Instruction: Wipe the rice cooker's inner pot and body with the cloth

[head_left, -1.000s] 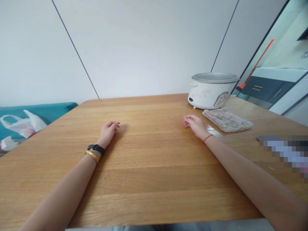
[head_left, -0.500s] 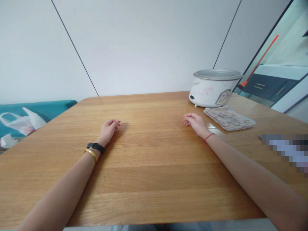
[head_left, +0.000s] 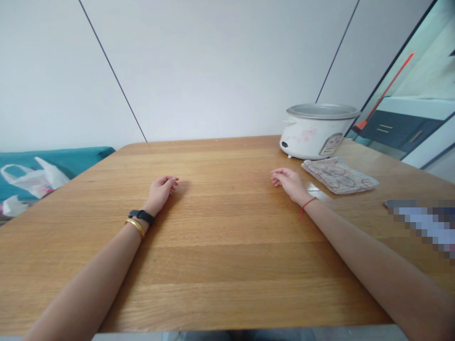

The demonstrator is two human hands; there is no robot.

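My left hand [head_left: 160,191] rests on its edge on the wooden table [head_left: 227,265], left of the middle. Its fingers are loosely curled in and hold nothing. A black band and a gold bangle sit on that wrist. My right hand [head_left: 289,183] lies on the table right of the middle, fingers curled together, nothing in them, a red string on the wrist. The right hand is nearest to a folded patterned cloth [head_left: 339,175], a short gap to its right. A white rice cooker [head_left: 318,130] without a lid stands behind the cloth.
A blurred-out flat object [head_left: 423,225] lies at the table's right edge. A teal sofa [head_left: 53,158] with white plastic bags [head_left: 33,182] stands to the left. A white wall runs behind the table. A doorway with an orange-handled broom [head_left: 386,90] opens at the right.
Both hands stay where they were. The view has shifted a little, so everything sits slightly higher and to the right.
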